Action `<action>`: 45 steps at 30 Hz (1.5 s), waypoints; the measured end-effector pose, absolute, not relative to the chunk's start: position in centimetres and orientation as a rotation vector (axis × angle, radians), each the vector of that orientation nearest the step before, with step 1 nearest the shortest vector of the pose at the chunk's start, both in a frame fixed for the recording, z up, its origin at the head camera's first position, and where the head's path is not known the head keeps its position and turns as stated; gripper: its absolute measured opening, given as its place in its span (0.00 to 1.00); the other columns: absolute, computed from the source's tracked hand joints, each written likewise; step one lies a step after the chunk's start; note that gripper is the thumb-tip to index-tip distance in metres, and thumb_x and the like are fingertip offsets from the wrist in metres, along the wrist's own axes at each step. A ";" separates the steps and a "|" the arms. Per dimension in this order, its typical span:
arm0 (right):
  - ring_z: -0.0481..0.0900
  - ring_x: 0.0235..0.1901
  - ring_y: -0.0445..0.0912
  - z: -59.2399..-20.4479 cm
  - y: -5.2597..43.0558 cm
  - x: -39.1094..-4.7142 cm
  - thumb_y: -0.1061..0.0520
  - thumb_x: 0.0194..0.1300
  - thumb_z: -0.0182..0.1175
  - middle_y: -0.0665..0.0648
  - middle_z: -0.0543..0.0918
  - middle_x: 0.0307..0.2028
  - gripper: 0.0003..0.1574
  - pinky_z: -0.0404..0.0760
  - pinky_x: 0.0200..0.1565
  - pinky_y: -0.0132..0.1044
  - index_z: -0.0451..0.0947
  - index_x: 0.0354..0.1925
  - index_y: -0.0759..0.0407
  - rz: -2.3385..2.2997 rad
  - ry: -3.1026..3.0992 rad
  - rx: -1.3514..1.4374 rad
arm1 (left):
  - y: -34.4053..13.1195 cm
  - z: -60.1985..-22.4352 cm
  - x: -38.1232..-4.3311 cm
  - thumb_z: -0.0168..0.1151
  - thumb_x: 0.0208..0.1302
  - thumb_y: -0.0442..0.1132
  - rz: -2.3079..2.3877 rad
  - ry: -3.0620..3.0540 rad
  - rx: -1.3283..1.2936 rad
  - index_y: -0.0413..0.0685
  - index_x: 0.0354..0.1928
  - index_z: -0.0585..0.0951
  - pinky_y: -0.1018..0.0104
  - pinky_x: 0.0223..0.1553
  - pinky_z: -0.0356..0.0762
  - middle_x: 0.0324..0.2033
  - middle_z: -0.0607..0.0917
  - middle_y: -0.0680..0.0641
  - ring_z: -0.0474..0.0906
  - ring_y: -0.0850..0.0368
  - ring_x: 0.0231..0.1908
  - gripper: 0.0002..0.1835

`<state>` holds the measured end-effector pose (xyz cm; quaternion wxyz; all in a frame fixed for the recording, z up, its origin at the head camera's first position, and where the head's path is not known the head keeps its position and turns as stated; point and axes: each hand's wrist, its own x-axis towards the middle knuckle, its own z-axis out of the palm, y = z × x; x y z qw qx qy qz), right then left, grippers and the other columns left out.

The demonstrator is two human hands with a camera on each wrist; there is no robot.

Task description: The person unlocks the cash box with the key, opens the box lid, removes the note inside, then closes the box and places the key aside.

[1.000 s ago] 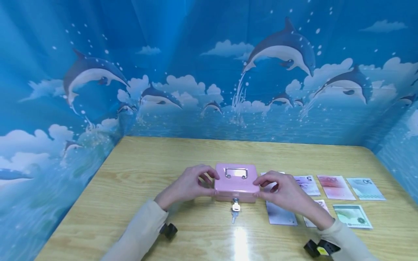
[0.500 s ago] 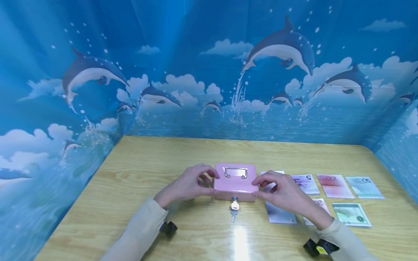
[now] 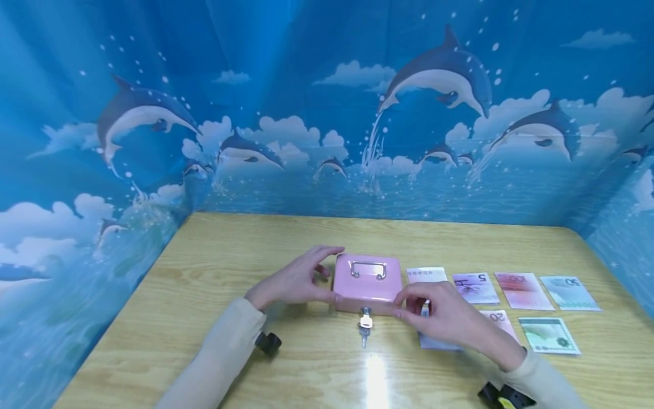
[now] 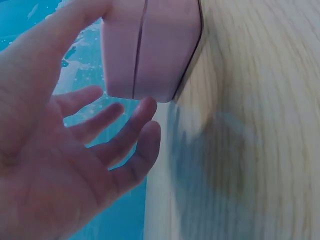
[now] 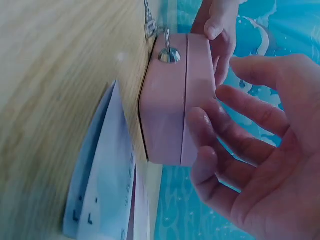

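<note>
A pink cash box (image 3: 369, 289) with a metal handle (image 3: 368, 269) on its lid stands closed on the table. In its front lock sits a key (image 3: 365, 321), with a second key hanging below. At the box's left side is my left hand (image 3: 298, 278): the thumb touches near the front, the index finger reaches the back corner, and the other fingers stay loosely bent. My right hand (image 3: 447, 312) is at the right front corner with relaxed fingers against or very near the side; the right wrist view (image 5: 265, 145) leaves exact contact unclear.
To the right lie several banknotes, among them a purple one (image 3: 476, 288), a red one (image 3: 524, 291), a blue one (image 3: 571, 293) and a green one (image 3: 549, 335). My right hand partly covers the nearest notes. A dolphin-print curtain (image 3: 306, 113) surrounds the wooden table (image 3: 230, 250).
My left index finger has shifted back to the box's rear corner, its grip spreading wider. My right hand has slid down toward the front corner, off the lid's top. The box has barely moved.
</note>
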<state>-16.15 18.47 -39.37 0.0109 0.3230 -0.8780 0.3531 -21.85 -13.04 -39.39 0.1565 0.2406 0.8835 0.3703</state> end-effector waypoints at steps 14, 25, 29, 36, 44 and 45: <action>0.75 0.24 0.28 -39.6 15.2 -14.8 0.50 0.66 0.68 0.38 0.85 0.27 0.06 0.77 0.26 0.26 0.90 0.39 0.47 1.032 -2.979 0.920 | -12.7 -39.8 -22.4 0.82 0.46 0.60 1.065 2.437 0.634 0.62 0.78 0.59 0.57 0.58 0.78 0.66 0.73 0.57 0.78 0.59 0.52 0.59; 0.65 0.16 0.29 -40.8 12.7 -14.4 0.51 0.62 0.70 0.42 0.85 0.26 0.08 0.65 0.17 0.27 0.88 0.26 0.48 0.856 -2.979 0.766 | -12.8 -40.0 -22.4 0.82 0.46 0.58 1.095 2.419 0.630 0.60 0.79 0.59 0.57 0.57 0.78 0.67 0.73 0.58 0.77 0.60 0.52 0.59; 0.64 0.15 0.30 -41.0 12.2 -14.5 0.50 0.60 0.72 0.39 0.79 0.18 0.07 0.64 0.18 0.27 0.89 0.26 0.49 0.806 -2.963 0.728 | -12.8 -40.0 -22.4 0.82 0.48 0.57 1.088 2.422 0.626 0.61 0.79 0.59 0.57 0.57 0.78 0.66 0.73 0.58 0.77 0.59 0.52 0.58; 0.65 0.15 0.30 -41.0 11.8 -14.5 0.53 0.57 0.74 0.39 0.78 0.15 0.10 0.66 0.19 0.26 0.84 0.22 0.48 0.805 -2.940 0.686 | -12.8 -39.9 -22.4 0.82 0.48 0.55 1.093 2.415 0.627 0.60 0.79 0.59 0.58 0.56 0.78 0.66 0.73 0.58 0.77 0.59 0.52 0.58; 0.69 0.20 0.29 -41.0 11.3 -14.3 0.59 0.51 0.75 0.41 0.81 0.19 0.11 0.71 0.23 0.24 0.82 0.20 0.48 0.709 -2.815 0.779 | -12.7 -39.9 -22.3 0.82 0.49 0.55 1.092 2.419 0.633 0.60 0.79 0.59 0.58 0.57 0.78 0.67 0.73 0.57 0.77 0.59 0.52 0.57; 0.68 0.19 0.29 -41.0 11.3 -14.3 0.59 0.51 0.75 0.41 0.80 0.18 0.11 0.70 0.23 0.24 0.82 0.20 0.48 0.708 -2.815 0.785 | -12.7 -39.8 -22.3 0.81 0.49 0.56 1.091 2.421 0.635 0.59 0.79 0.59 0.58 0.57 0.78 0.67 0.73 0.57 0.77 0.59 0.52 0.57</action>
